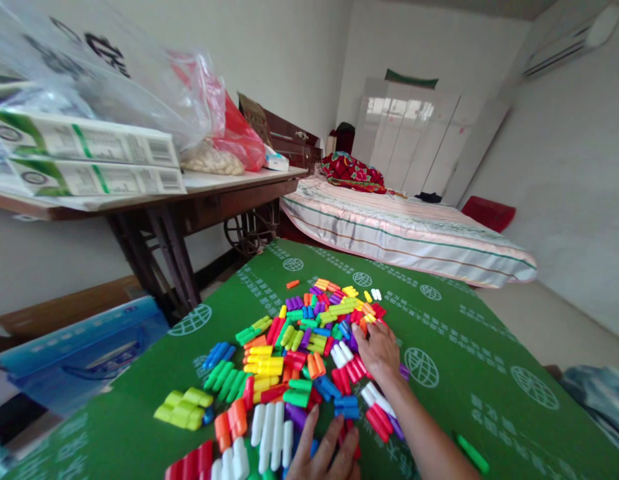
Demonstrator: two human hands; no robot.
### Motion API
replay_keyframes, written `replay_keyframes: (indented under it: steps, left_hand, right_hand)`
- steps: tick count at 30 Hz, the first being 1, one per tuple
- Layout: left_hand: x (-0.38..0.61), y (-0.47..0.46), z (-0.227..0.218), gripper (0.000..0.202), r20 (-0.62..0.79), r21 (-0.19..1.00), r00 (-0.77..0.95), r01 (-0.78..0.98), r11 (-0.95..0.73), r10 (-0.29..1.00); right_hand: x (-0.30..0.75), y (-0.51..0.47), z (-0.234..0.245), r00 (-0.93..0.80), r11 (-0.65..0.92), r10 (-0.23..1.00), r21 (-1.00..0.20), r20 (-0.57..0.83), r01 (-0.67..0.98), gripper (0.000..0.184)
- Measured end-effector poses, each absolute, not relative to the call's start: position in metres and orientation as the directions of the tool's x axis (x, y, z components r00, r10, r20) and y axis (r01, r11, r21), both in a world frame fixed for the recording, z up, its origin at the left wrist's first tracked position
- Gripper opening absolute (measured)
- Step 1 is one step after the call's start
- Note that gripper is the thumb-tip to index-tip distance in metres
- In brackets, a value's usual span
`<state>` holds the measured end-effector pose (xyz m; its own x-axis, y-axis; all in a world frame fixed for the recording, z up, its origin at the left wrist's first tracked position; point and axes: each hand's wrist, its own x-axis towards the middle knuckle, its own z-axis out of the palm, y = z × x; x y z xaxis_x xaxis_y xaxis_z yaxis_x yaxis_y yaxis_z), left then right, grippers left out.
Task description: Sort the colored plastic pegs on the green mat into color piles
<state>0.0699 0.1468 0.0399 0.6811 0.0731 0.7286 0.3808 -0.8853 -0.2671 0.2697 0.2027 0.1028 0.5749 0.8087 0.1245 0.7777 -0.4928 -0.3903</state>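
Grip: your right hand (377,347) lies over the far right of the pile, fingers bent down onto red and orange pieces; you cannot tell from this view whether one is pinched. Your left hand (332,450) is at the near edge of view, fingers spread over blue and red pieces; thumb hidden, hold undetermined.

Location: the plastic pegs (267,365) are heaped mid-table on the green tabletop (469,387), many lined side by side by colour.

Handling (judged): light, stiff, smooth-walled, likely to roll or slip singly; unlikely to break. Take each across its sides at mid-length, thumb opposite fingertip; press a row from both flanks.

Axes: the white pegs (272,433) by your left hand run lengthwise away from you. The green row (224,379) slants, far ends to the right. The lone green peg (472,453), well apart at right, slants from far left to near right. The orange peg (292,284) beyond the heap lies nearly crosswise.
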Motion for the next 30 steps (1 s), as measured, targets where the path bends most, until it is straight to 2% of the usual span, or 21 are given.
replay_keyframes:
  steps: [5,8,11,15,19,22,25,29,30]
  left_hand:
    - [0.074,0.158,0.024,0.004,0.839,-0.211,0.539,0.44,-0.873,0.069]
    - [0.07,0.163,0.019,0.005,0.822,-0.195,0.561,0.448,-0.873,0.104]
    - [0.063,0.163,0.027,0.01,0.763,-0.172,0.625,0.442,-0.88,0.165]
    - [0.057,0.162,0.047,0.017,0.71,-0.146,0.674,0.423,-0.894,0.203]
    - [0.055,0.163,0.063,0.023,0.648,-0.146,0.723,0.427,-0.893,0.24]
    - [0.056,0.166,0.061,0.025,0.606,-0.13,0.745,0.438,-0.89,0.278]
    - [0.056,0.168,0.057,0.026,0.581,-0.078,0.746,0.449,-0.89,0.325]
    - [0.045,0.168,0.084,0.031,0.577,0.003,0.779,0.3,-0.954,0.246]
    - [0.042,0.17,0.098,0.032,0.537,0.022,0.814,0.248,-0.968,0.221]
  right_hand:
    - [0.255,0.193,0.106,0.482,-0.373,0.859,-0.438,0.17,0.818,0.053]
    - [0.267,0.166,0.106,0.429,-0.313,0.876,-0.416,0.22,0.854,0.057]
    - [0.297,0.122,0.096,0.546,-0.458,0.806,-0.344,0.227,0.82,0.064]
    - [0.33,0.071,0.072,0.76,-0.699,0.642,-0.33,0.101,0.635,0.078]
    - [0.313,0.071,0.067,0.738,-0.632,0.671,-0.471,0.063,0.615,0.079]
    - [0.281,0.096,0.077,0.681,-0.509,0.724,-0.583,0.107,0.633,0.07]
    - [0.255,0.119,0.087,0.655,-0.432,0.738,-0.632,0.162,0.644,0.064]
    - [0.25,0.128,0.089,0.669,-0.402,0.731,-0.707,0.135,0.582,0.067]
    - [0.253,0.127,0.088,0.675,-0.399,0.727,-0.722,0.128,0.566,0.068]
